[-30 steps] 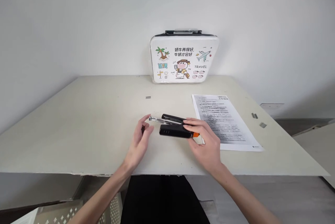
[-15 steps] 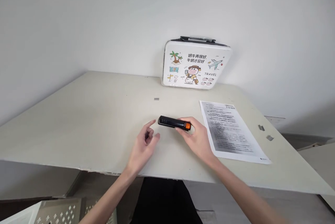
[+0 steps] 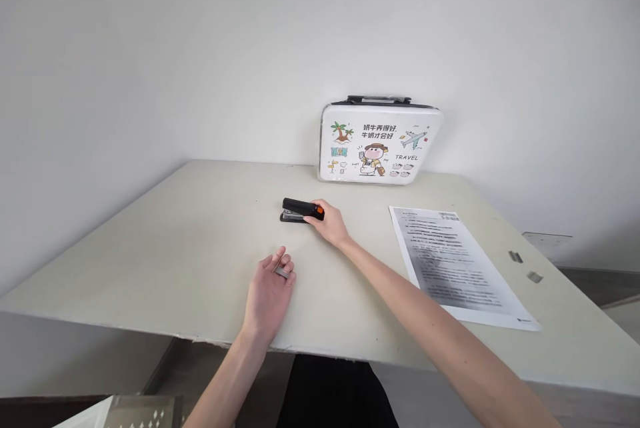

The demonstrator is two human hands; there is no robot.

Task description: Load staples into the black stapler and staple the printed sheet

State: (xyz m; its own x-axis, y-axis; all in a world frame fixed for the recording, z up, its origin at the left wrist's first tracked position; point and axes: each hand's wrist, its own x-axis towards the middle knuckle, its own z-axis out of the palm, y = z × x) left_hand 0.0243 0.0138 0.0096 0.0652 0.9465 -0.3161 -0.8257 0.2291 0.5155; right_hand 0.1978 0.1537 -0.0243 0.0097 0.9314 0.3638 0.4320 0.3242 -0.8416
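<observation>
My right hand (image 3: 327, 221) grips the rear end of a black stapler (image 3: 299, 207) with an orange part at its back. The stapler's front points left, and its top arm stands apart from the base there, with metal showing between. It is at or just above the tabletop. Nearer the front edge, my left hand (image 3: 270, 291) lies palm up with its fingers curled in. A small grey strip, apparently a strip of staples (image 3: 282, 273), shows between those fingers.
A printed sheet (image 3: 455, 261) lies on the pale table (image 3: 175, 248) at the right. Beyond it are two small grey strips (image 3: 515, 257). A white cartoon-printed case (image 3: 377, 145) stands against the wall. Below the table, a perforated bin (image 3: 140, 411) shows at lower left.
My right hand has moved the stapler forward and left, and its jaw now gapes. My left hand has turned palm up, showing a grey strip. The strip behind the stapler is no longer visible.
</observation>
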